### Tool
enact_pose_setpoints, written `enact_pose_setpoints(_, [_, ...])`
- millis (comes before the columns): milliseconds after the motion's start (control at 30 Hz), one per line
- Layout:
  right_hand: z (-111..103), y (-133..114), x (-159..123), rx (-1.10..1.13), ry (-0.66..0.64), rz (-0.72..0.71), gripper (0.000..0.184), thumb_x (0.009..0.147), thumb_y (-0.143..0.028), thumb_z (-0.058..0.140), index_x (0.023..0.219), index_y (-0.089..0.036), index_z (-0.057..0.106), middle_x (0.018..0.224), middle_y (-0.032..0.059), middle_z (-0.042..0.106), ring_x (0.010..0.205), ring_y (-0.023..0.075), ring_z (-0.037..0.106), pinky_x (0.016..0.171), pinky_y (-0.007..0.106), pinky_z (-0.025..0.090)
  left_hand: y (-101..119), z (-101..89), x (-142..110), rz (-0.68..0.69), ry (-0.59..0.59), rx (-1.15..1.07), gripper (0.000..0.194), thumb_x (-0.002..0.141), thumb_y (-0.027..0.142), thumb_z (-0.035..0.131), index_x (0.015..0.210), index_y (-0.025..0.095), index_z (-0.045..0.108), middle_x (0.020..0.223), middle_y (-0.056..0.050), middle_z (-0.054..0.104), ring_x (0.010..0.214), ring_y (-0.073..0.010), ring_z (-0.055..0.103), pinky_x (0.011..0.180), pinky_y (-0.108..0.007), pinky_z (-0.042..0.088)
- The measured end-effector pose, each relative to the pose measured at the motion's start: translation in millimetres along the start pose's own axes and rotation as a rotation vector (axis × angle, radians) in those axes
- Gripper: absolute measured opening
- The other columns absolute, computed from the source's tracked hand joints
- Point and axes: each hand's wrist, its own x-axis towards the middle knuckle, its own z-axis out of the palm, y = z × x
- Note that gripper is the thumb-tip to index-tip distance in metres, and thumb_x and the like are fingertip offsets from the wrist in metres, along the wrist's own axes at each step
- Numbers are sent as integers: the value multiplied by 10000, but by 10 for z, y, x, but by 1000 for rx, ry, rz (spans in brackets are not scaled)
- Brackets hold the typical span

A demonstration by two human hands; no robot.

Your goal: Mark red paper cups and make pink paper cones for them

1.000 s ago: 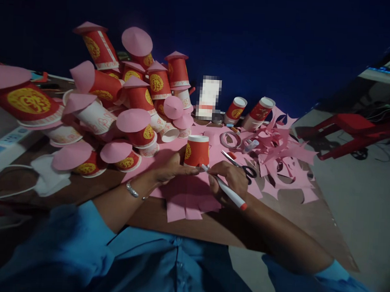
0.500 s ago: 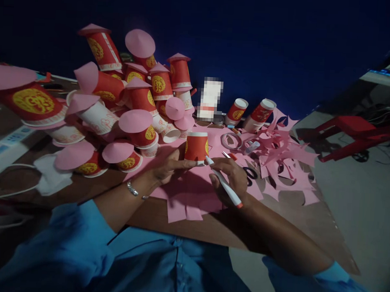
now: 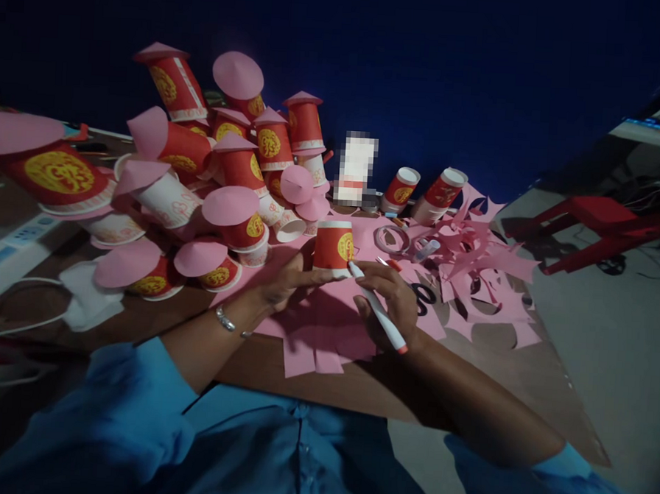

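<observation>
A red paper cup [image 3: 328, 248] with a yellow round emblem stands upright over pink paper sheets [image 3: 325, 342] in the middle of the table. My left hand [image 3: 289, 283] grips its left side and lower edge, thumb lying along the base. In my right hand [image 3: 391, 298] is a white pen [image 3: 379, 310] with an orange-red end, its tip at the cup's lower right edge. Behind my right fingers lie the black handles of scissors [image 3: 424, 298].
Cups with pink cone tops [image 3: 238, 161] pile up at the left. Pink paper offcuts [image 3: 488, 285], a tape roll [image 3: 392, 239] and stacked cups [image 3: 440, 194] lie to the right. A red stool [image 3: 591, 220] stands beyond the table's right edge.
The cup has turned in my left hand, so its yellow emblem now faces forward at the right. My right hand keeps the pen at the lower edge, nearly unmoved.
</observation>
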Motion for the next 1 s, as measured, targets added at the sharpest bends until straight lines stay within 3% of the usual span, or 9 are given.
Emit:
enact_pose_setpoints(200, [5,25,-20,-26,-17,13,212,1056,-292,568,1262,-241,581,1131,122,761,1062,238,767,823,386,648,-24,-39,5,-43,-22,-122,717,702,310,890,1352,175,621,1047,-96,761,859,-208,689,714,-305,520])
enact_pose_setpoints(300, [22,9,-43,-23,-22,2,222,1049,-291,584,1265,-242,585,1133,116,770,1035,230,777,813,365,651,-64,-83,-16,-83,-36,-47,757,683,339,904,1361,176,608,958,-76,755,841,-220,701,725,-325,535])
enact_pose_setpoints(433, [29,8,-65,-16,-42,0,223,1045,-287,595,1262,-236,591,1130,119,775,1014,216,780,809,336,649,-65,-66,-29,-156,69,98,852,633,369,937,1382,201,568,876,-32,728,833,-235,705,702,-335,545])
enact_pose_setpoints(633, [30,34,-73,18,-75,-13,266,1004,-240,646,1267,-222,608,1074,108,775,994,226,771,814,353,648,-16,70,13,-41,156,298,968,546,372,985,1358,206,485,1178,-108,739,1136,-320,688,922,-428,580])
enact_pose_setpoints(800, [44,39,-95,26,-134,-23,286,1009,-185,633,1292,-194,603,1150,141,784,1066,223,772,858,352,662,-70,30,33,-44,160,444,1170,524,386,1007,1474,210,347,1269,-149,706,1161,-350,677,986,-492,557])
enact_pose_setpoints(1000, [19,57,-75,-15,-114,-21,277,1005,-178,645,1278,-203,602,1167,154,783,1087,228,775,863,367,667,-120,-21,52,56,49,281,1032,628,397,957,1474,219,394,1405,-175,621,1307,-365,598,1056,-496,515])
